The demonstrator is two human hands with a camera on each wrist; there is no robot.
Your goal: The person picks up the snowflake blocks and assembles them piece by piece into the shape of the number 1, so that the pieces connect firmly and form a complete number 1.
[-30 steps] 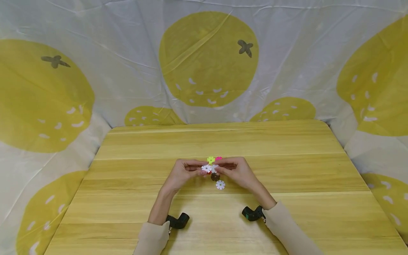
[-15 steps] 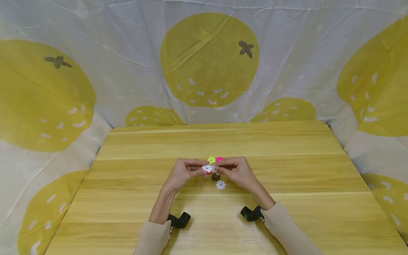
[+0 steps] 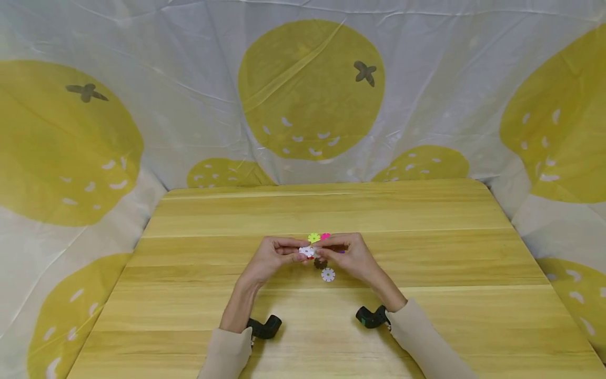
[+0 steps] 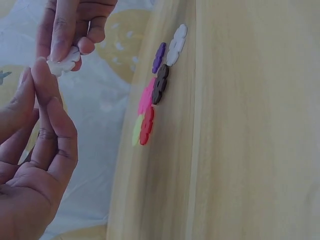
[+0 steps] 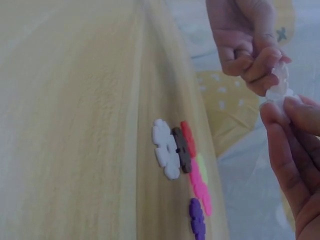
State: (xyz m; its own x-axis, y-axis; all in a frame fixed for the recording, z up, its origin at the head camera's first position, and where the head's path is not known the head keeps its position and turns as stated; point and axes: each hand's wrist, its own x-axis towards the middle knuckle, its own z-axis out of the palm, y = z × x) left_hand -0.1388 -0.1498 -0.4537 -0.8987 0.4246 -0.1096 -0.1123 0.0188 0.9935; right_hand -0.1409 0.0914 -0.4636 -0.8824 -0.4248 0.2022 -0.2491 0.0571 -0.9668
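Observation:
My left hand (image 3: 273, 258) pinches a white snowflake building disc (image 3: 306, 251) between thumb and fingers, its notched face turned up. From the right, my right hand (image 3: 350, 255) pinches a second white disc (image 5: 276, 96) by its edge. In the right wrist view this second disc meets the first at an angle, edge against edge. Fingertips cover much of both discs. The left wrist view shows the fingers of both hands nearly touching around the white pieces (image 4: 64, 62), above the table.
Beneath the hands, loose discs lie on the wooden table (image 3: 189, 295): white (image 3: 328, 275), brown (image 3: 320, 263), yellow-green (image 3: 314, 238), pink (image 3: 325, 236), red (image 4: 146, 126) and purple (image 4: 159, 57). A patterned cloth (image 3: 199, 105) hangs behind the table. Black wrist cameras (image 3: 266, 327) sit below both hands.
The white disc in my right hand has turned from flat to more edge-on and shows less. My right hand has shifted slightly left; the discs on the table have stayed put.

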